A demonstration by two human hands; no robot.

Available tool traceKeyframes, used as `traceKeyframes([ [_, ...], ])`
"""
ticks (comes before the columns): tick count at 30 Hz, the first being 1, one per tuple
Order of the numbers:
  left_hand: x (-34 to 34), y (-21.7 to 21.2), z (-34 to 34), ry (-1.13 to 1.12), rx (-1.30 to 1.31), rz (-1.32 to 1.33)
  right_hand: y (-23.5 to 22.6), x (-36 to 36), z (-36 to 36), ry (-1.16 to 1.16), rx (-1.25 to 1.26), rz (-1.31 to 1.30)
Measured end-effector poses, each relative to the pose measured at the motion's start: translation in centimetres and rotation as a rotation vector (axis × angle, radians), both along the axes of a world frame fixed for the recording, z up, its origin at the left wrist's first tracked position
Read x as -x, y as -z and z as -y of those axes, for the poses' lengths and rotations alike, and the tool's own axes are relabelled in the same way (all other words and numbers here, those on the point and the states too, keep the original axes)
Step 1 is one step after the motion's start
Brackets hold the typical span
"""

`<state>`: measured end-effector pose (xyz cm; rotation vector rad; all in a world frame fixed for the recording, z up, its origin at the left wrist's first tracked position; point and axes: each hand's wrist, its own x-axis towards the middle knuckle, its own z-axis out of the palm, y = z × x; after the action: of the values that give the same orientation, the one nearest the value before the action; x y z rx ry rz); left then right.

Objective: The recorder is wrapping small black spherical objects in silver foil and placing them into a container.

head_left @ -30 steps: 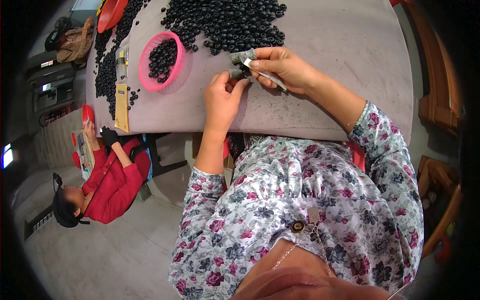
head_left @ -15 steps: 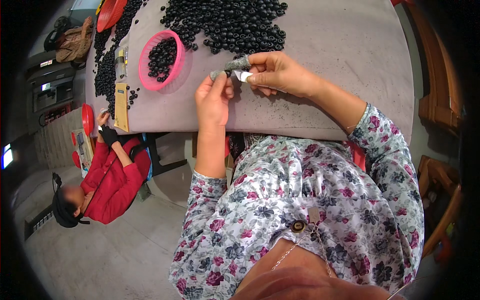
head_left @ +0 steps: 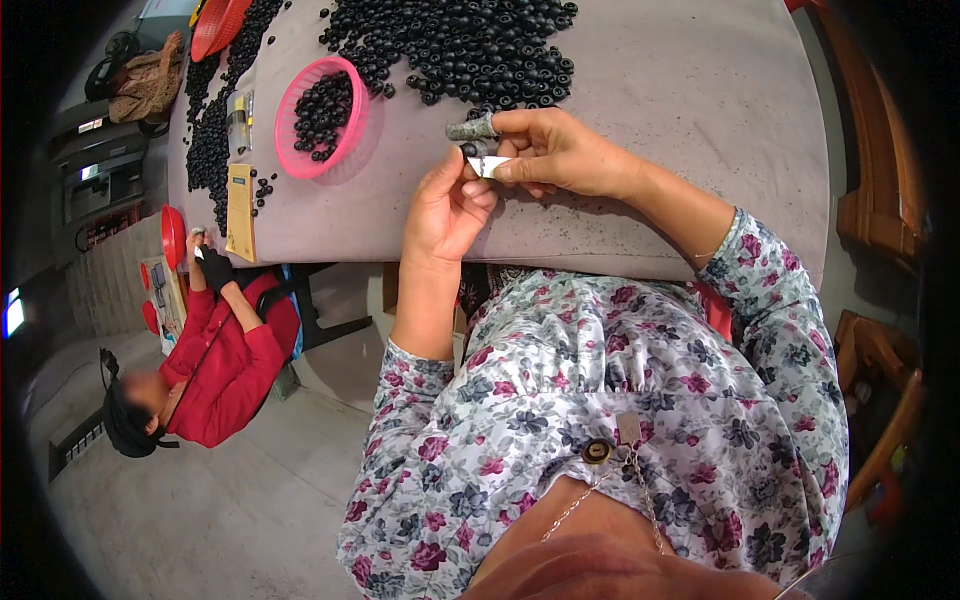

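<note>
Above the table [head_left: 700, 130], the right hand [head_left: 560, 152] grips a small pale piece while the left hand [head_left: 450, 200] pinches one black bead [head_left: 470, 150] against it, with most beads [head_left: 460, 45] apparently unhandled beside the pink basket [head_left: 322, 117].

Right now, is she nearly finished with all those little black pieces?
Not nearly. The pink basket holds a small batch, which looks like done pieces. The left hand and right hand pinch one small black piece together. A big heap of black pieces waits on the table.
</note>
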<state>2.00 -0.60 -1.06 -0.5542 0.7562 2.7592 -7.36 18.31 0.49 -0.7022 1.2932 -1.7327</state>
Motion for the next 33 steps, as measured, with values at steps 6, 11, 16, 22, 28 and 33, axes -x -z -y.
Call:
traceKeyframes([
  [6, -0.1, -0.2, 0.0, 0.037, -0.01, -0.003, -0.1, 0.0, 0.0, 0.003, -0.023, 0.004],
  [11, -0.2, 0.2, 0.0, 0.051, -0.023, -0.009, 0.1, 0.1, -0.1, -0.002, -0.013, 0.005],
  [16, -0.2, 0.1, -0.1, 0.064, -0.041, -0.045, 0.0, 0.2, -0.1, -0.013, -0.004, 0.011],
  [22, -0.2, -0.3, -0.3, 0.067, -0.056, -0.04, -0.5, 0.1, -0.2, -0.016, -0.013, 0.017],
  [28, -0.4, -0.7, -0.8, 0.046, -0.002, -0.036, -0.3, 0.2, -0.3, -0.023, -0.005, 0.02],
  [33, -0.4, -1.0, -1.6, 0.015, 0.015, -0.055, -0.5, 0.2, -0.3, -0.025, -0.005, 0.02],
])
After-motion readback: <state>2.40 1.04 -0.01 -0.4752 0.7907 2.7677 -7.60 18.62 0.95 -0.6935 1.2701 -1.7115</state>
